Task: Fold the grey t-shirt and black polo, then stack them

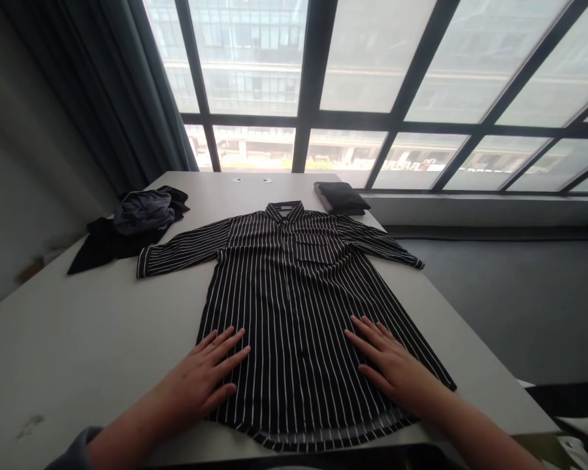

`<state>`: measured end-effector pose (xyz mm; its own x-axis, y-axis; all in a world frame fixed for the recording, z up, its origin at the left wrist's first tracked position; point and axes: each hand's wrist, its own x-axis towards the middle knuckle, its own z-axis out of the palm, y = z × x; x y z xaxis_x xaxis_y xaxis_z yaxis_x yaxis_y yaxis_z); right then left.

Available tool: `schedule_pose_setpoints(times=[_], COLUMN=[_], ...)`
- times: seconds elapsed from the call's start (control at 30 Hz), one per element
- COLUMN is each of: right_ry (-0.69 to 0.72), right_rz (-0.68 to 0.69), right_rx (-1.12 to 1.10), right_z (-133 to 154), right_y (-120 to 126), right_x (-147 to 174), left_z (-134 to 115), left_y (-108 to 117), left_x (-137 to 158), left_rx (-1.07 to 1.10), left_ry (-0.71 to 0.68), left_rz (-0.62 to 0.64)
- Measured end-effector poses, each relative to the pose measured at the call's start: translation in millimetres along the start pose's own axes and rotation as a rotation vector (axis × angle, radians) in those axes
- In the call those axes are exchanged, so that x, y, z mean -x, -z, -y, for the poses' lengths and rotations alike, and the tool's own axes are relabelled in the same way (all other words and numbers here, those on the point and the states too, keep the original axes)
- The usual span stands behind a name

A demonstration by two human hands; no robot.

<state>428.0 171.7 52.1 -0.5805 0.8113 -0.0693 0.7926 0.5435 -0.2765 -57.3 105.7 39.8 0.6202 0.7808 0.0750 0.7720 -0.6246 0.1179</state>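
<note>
A black shirt [284, 313] with white stripes lies spread flat, front side up, its collar [285, 211] at the far end and its hem near me. One sleeve [189, 248] stretches out to the left; the other sleeve [379, 240] reaches the table's right edge. My left hand [208, 375] rests on the lower left side of the shirt, fingers spread. On its lower right side lies my right hand [387, 359], also flat with the fingers apart. Neither hand grips the cloth. A few wrinkles run across the shirt below the chest pocket [313, 248].
The white table [102, 339] runs up to a large window. At its far left lies a crumpled heap of dark and grey-blue clothes [144, 212]. A stack of folded dark clothes [342, 198] sits by the right edge, beyond the shirt. A dark curtain [112, 85] hangs at the left.
</note>
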Motion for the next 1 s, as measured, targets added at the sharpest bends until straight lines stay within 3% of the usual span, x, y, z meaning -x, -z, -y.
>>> schedule_pose_setpoints(times=[0.13, 0.37, 0.57, 0.77, 0.9, 1.0], right_ry=[-0.058, -0.068, -0.155, -0.085, -0.099, -0.115], right_rz=[-0.045, -0.161, -0.131, -0.048, -0.037, -0.062], right_rx=[-0.023, -0.049, -0.019, -0.096, -0.098, -0.077], right_z=[18, 25, 14, 13, 12, 15], right_y=[-15, -14, -14, -1, 3, 0], right_x=[23, 32, 43, 50, 53, 52], left_z=[-8, -21, -32, -40, -40, -36], left_y=[-9, -4, 9, 28, 37, 40], left_x=[16, 35, 52, 63, 72, 75], left_rx=[-0.048, 0.009, 0.151, 0.238, 0.314, 0.328], left_ry=[0.034, 0.081, 0.189, 0.234, 0.26, 0.291], left_rz=[-0.041, -0.042, -0.141, -0.217, -0.19, -0.097])
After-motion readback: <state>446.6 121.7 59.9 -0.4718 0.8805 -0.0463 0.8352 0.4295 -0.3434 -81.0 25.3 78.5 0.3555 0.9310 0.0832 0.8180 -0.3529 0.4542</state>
